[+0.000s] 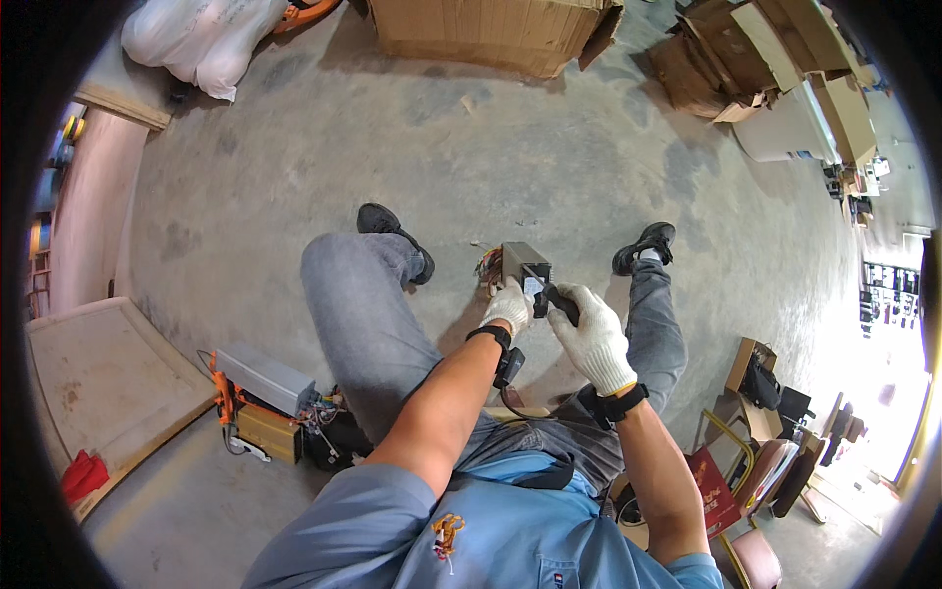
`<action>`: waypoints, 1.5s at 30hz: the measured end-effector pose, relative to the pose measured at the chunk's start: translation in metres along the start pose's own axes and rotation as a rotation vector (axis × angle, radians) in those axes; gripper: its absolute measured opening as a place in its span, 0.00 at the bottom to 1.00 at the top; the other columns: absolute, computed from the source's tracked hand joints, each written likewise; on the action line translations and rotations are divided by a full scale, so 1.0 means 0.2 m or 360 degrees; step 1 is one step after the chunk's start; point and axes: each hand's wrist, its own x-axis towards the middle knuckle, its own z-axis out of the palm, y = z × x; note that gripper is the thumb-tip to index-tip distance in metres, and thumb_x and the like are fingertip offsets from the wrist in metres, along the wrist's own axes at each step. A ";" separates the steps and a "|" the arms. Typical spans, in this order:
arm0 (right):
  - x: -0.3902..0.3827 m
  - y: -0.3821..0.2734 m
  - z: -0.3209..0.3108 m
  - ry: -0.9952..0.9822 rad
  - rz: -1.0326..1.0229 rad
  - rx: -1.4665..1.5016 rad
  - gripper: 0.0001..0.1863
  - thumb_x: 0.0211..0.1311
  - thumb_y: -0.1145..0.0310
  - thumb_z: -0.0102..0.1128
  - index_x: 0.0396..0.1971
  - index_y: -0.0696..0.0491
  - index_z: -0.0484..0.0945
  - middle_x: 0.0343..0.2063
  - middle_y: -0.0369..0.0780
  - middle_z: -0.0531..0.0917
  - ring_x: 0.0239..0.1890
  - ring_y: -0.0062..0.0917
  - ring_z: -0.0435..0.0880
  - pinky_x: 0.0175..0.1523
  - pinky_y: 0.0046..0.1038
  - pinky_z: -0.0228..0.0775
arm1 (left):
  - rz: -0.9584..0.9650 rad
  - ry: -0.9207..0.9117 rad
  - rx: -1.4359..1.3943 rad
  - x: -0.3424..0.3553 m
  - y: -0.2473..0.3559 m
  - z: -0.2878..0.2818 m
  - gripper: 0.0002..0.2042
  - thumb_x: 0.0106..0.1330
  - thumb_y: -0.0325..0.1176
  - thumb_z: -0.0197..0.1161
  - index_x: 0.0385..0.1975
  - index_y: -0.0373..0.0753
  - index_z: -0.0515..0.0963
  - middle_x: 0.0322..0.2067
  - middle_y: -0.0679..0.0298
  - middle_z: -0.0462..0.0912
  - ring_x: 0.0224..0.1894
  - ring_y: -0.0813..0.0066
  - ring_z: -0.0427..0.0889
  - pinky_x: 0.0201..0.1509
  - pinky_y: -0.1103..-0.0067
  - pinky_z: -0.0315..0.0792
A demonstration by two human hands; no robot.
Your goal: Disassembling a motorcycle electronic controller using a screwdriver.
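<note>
Between my legs is a grey metal electronics box with a dark end turned toward me. A bundle of coloured wires comes out on its left side. My left hand, in a white knitted glove, is closed on the near left part of this box. In my right hand, gloved the same way, is a screwdriver with a black handle. Its thin shaft reaches up and left to the dark end of the box. Whether the tip sits on a screw is too small to tell.
To my left lie a silver metal box and a gold one with wires and orange parts, beside a wooden panel. Cardboard boxes stand ahead. A white bucket is at far right, a folding chair at near right.
</note>
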 end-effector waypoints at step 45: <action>-0.01 -0.08 -0.02 0.0225 -0.0036 -0.0201 0.19 0.62 0.68 0.64 0.52 0.58 0.78 0.42 0.50 0.85 0.46 0.43 0.86 0.53 0.36 0.77 | -0.0198 -0.0182 -0.0123 -0.02 0.06 0.00 0.30 0.72 0.35 0.54 0.71 0.30 0.56 0.59 0.37 0.76 0.62 0.45 0.78 0.65 0.58 0.73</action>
